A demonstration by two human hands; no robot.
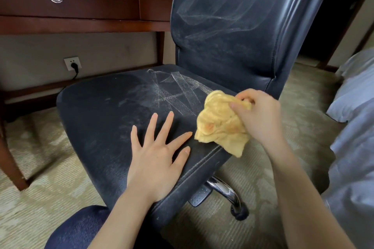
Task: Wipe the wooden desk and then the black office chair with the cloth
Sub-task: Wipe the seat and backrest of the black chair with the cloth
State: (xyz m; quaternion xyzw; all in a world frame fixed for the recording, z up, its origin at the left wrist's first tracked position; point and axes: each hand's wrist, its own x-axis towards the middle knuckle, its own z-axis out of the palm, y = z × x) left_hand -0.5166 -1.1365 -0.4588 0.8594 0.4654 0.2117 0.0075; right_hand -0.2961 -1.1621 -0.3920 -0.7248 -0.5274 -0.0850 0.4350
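Note:
The black office chair [105,111] fills the middle of the view, its seat and backrest streaked with pale dusty marks. My left hand [155,157] lies flat on the front of the seat, fingers spread and straight. My right hand [257,115] grips a crumpled yellow cloth [220,125] at the seat's right edge, with the cloth resting on the seat and a corner hanging over the side. The wooden desk [81,24] stands behind the chair at the upper left, with a ring-pull drawer.
A wall socket [72,63] with a black plug sits under the desk. White bedding [352,107] lies at the right. The chair's chrome base [226,188] stands on patterned carpet. My knee in blue cloth [81,228] is at the bottom left.

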